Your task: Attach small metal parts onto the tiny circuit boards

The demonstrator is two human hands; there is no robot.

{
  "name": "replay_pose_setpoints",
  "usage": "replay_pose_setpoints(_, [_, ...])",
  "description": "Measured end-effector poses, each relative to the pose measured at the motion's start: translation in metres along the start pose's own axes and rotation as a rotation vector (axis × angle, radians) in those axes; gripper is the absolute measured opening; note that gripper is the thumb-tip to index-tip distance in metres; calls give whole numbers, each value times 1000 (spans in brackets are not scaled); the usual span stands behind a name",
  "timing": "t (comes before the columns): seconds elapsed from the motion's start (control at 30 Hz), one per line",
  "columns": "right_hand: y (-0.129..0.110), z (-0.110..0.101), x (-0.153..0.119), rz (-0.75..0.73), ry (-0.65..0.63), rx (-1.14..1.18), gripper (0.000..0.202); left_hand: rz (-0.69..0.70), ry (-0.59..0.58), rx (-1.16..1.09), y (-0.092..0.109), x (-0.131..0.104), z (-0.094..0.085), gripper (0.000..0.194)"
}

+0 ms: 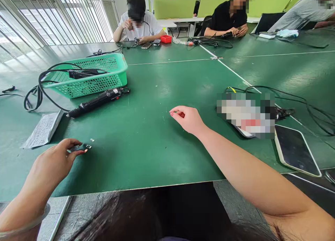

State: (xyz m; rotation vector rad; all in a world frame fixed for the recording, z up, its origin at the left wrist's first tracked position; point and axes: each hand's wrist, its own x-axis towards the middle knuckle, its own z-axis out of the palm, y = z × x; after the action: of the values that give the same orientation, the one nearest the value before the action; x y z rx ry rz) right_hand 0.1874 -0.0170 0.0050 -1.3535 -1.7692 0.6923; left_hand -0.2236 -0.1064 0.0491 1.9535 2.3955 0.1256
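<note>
At eight o'clock from the view's centre, the left hand pinches a small part between thumb and fingers. The part looks dark and flat, with a bright squarish end at three o'clock; fingers cover the rest, and finer detail is too small to read. A tiny pale piece sits just beside it at two o'clock. The right hand, near centre, has its fingertips drawn together; whether they enclose anything cannot be told.
</note>
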Motion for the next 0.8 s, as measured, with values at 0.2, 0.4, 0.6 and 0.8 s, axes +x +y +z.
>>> replay_pose_setpoints(0.2, [-1, -1, -1, 19, -5, 4, 25, -27, -24, 136, 2, -3, 3, 38])
replay_pose_setpoints(0.4, [-1, -1, -1, 12, -5, -4, 24, 9, -1, 140, -6, -1, 8, 36])
replay_pose_setpoints(0.6, [0, 0, 0, -2, -9, -11, 24, 1, 49, -2, -14, 0, 9, 24])
replay_pose_setpoints(0.8, [-1, 1, -1, 12, -21, -22, 23, -280, 36, -420, 22, -2, 6, 17])
